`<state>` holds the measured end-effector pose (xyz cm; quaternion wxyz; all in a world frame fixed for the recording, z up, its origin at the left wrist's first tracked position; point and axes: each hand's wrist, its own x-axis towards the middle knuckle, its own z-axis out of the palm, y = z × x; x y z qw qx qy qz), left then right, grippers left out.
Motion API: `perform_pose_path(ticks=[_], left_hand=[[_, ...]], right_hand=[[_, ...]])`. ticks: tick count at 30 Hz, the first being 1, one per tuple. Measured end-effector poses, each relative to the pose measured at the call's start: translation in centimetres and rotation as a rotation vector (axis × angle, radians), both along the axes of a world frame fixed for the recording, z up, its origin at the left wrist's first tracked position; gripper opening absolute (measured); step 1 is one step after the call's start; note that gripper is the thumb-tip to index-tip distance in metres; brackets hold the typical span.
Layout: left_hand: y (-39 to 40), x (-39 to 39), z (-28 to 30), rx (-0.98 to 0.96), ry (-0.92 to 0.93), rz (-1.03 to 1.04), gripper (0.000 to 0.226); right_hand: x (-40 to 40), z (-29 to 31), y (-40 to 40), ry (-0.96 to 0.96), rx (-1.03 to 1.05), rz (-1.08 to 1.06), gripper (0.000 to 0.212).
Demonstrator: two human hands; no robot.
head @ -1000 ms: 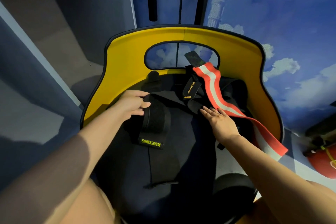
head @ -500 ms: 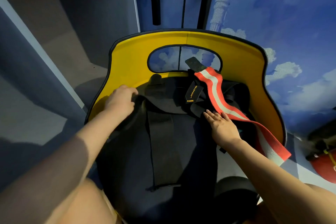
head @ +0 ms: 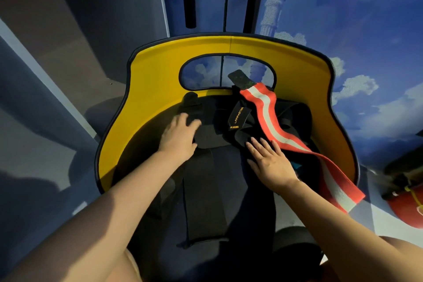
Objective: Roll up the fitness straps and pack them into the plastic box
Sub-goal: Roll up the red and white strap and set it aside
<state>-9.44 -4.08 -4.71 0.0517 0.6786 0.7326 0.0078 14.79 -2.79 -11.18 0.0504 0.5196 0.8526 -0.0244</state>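
black fabric fitness straps (head: 206,135) lie unrolled on the yellow-backed chair (head: 158,80) as the left hand (head: 179,136), fingers now apart, returns centre, right hand (head: 272,162) flat; no rolling yet.

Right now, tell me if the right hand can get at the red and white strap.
Probably yes. The right hand lies flat on the black straps, right beside the red and white strap, which lies on top uncovered.
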Motion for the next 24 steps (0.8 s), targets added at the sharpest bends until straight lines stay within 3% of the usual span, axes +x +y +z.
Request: perform_pose_path(ticks=[3,5,8,11,14,17,20,24], left_hand=[[1.4,1.5,-1.1,-0.223,0.354,-0.214,0.067],[2.1,2.4,-1.2,-0.278,0.491,-0.296,0.060],[2.1,1.9,0.0,-0.277,0.609,-0.454,0.032],[1.4,-0.5,1.5,-0.180,0.648,-0.581,0.032],[0.4,-3.7,2.9,-0.105,0.614,-0.579,0.037],[-0.8,-6.3,3.6,-0.103,0.583,-0.548,0.044],[-1.8,-7.2,3.3,-0.132,0.494,-0.465,0.039],[-2.3,-6.9,2.7,-0.181,-0.078,-0.145,0.037]], right_hand=[[0.0,-0.3,-0.1,0.026,-0.005,-0.011,0.088],[0.1,-0.5,0.0,0.023,-0.008,-0.016,0.088],[0.3,-0.5,0.2,0.007,-0.025,-0.022,0.090],[0.3,-0.6,0.2,-0.012,-0.022,-0.028,0.083],[0.2,-0.7,0.4,-0.019,-0.037,-0.041,0.064],[-0.1,-0.5,0.3,-0.026,-0.055,-0.048,0.079],[-0.4,0.1,0.1,-0.029,-0.080,-0.071,0.058],[-1.6,1.4,-0.3,0.084,-0.083,-0.087,0.054]])
